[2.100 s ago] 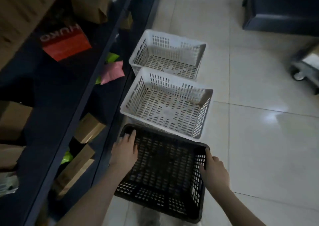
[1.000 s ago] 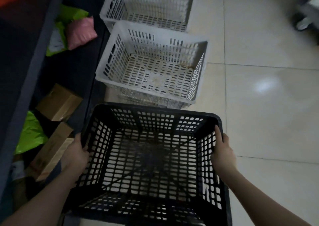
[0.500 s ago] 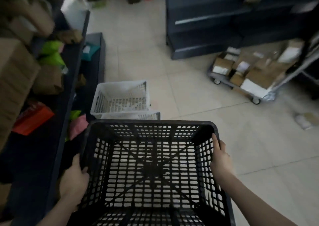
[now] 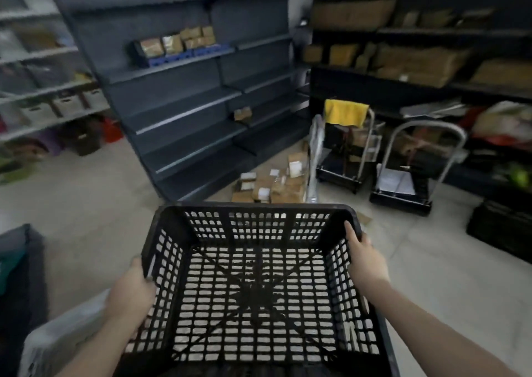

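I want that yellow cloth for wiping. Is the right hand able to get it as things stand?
Probably not. The right hand grips the basket by its right rim, the left hand its left, and the cloth hangs on a trolley well beyond the basket, across open floor.

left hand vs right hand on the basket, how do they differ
The left hand grips the black basket by its left rim nearer the person; the right hand grips the right rim farther forward. The left hand's fingers curl at the rim; the right hand's thumb lies straight inside. Both grip rims.
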The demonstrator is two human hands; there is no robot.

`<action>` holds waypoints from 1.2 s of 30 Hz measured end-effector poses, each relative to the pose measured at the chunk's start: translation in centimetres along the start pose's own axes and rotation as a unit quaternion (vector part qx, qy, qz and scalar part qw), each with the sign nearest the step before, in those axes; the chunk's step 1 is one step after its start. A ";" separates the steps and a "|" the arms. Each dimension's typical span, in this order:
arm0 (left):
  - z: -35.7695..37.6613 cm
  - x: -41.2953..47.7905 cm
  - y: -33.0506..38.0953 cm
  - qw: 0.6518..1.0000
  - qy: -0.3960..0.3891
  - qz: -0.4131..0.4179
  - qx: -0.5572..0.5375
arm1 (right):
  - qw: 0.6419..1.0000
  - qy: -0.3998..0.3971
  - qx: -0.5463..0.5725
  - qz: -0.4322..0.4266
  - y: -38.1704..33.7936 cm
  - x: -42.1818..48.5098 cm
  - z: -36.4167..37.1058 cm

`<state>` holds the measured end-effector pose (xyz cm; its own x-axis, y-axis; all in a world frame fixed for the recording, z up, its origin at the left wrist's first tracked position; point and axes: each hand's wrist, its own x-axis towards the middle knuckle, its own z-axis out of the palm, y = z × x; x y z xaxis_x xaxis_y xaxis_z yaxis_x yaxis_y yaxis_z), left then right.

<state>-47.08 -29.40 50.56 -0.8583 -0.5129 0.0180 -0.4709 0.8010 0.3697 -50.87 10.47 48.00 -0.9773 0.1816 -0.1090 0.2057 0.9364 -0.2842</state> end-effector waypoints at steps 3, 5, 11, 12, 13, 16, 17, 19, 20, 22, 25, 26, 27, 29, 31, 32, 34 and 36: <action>2.0 1.9 9.9 0.998 0.011 0.057 0.019 | 0.999 0.028 0.005 0.036 6.0 4.4 -4.9; 3.4 3.0 16.4 0.996 0.013 0.091 0.012 | 0.997 0.043 0.002 0.063 10.1 6.9 -8.2; 8.5 5.5 35.0 0.982 -0.016 0.190 -0.005 | 0.983 0.097 -0.040 0.151 22.0 13.0 -16.6; 9.4 5.6 38.1 0.979 -0.030 0.203 -0.006 | 0.979 0.102 -0.047 0.168 23.9 13.9 -17.6; 10.4 5.7 41.1 0.975 -0.042 0.216 -0.006 | 0.975 0.107 -0.052 0.187 25.9 14.7 -18.5; 13.7 5.5 49.7 0.965 -0.058 0.256 -0.017 | 0.961 0.118 -0.064 0.241 31.8 17.1 -20.8; 15.0 5.5 52.6 0.961 -0.063 0.270 -0.022 | 0.957 0.120 -0.068 0.256 33.8 17.9 -21.4; 17.9 5.5 58.3 0.948 -0.080 0.308 -0.020 | 0.948 0.123 -0.073 0.283 37.7 19.6 -22.7; 19.4 5.6 61.0 0.940 -0.090 0.328 -0.021 | 0.943 0.125 -0.074 0.299 39.6 20.4 -23.4; 22.2 5.8 66.4 0.926 -0.113 0.360 -0.021 | 0.931 0.132 -0.069 0.333 43.1 22.0 -25.0; 26.2 5.6 74.7 0.909 -0.137 0.393 -0.016 | 0.915 0.137 -0.070 0.373 48.3 24.3 -27.4; 27.3 5.2 77.4 0.904 -0.146 0.402 -0.015 | 0.909 0.138 -0.074 0.386 50.0 25.0 -28.2; 28.3 4.7 80.0 0.898 -0.155 0.411 -0.016 | 0.903 0.143 -0.075 0.399 51.7 25.6 -29.1; 30.1 3.5 85.0 0.885 -0.176 0.431 -0.019 | 0.891 0.146 -0.073 0.423 55.2 26.6 -30.6; 31.9 2.4 89.8 0.871 -0.189 0.452 -0.025 | 0.883 0.146 -0.074 0.440 58.7 27.6 -31.6; 32.9 1.9 92.3 0.865 -0.193 0.462 -0.028 | 0.879 0.148 -0.072 0.447 60.5 28.2 -32.1; 35.0 0.9 97.3 0.860 -0.191 0.473 -0.024 | 0.871 0.151 -0.067 0.462 64.2 29.7 -32.9; 37.3 -0.1 102.0 0.857 -0.184 0.481 -0.013 | 0.866 0.150 -0.064 0.472 67.8 31.6 -33.5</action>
<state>-102.63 63.89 53.63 -0.8551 0.5173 0.0332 0.4914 0.7885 0.3697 -69.48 89.77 57.22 -0.3493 0.9367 0.0225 0.9323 0.3499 -0.0920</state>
